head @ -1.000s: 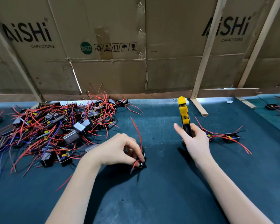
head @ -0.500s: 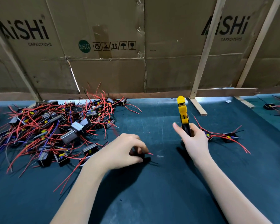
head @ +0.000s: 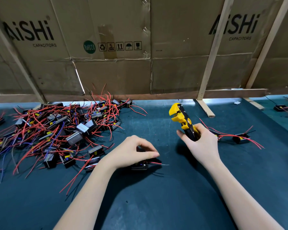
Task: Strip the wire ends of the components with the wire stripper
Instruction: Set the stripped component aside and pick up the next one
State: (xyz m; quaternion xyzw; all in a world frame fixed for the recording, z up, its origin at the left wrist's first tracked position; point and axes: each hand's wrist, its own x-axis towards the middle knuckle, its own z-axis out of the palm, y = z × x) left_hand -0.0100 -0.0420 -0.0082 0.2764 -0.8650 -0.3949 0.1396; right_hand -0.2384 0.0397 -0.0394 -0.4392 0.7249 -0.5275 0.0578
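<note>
Hands working at the tabletop (head: pixel 156 205).
Right hand (head: pixel 201 145) is gripping the wire stripper (head: pixel 181 120) upright; left hand (head: pixel 131 153), fingers curled, is pinching a red-wired component (head: pixel 140 166).

dark teal felt tabletop (head: pixel 156 205) | brown "AiSHi CAPACITORS" cardboard wall (head: pixel 181 47) behind | pale wooden slats (head: pixel 213 52) leaning against cardboard | small white scrap (head: pixel 237 102) at far edge
</note>
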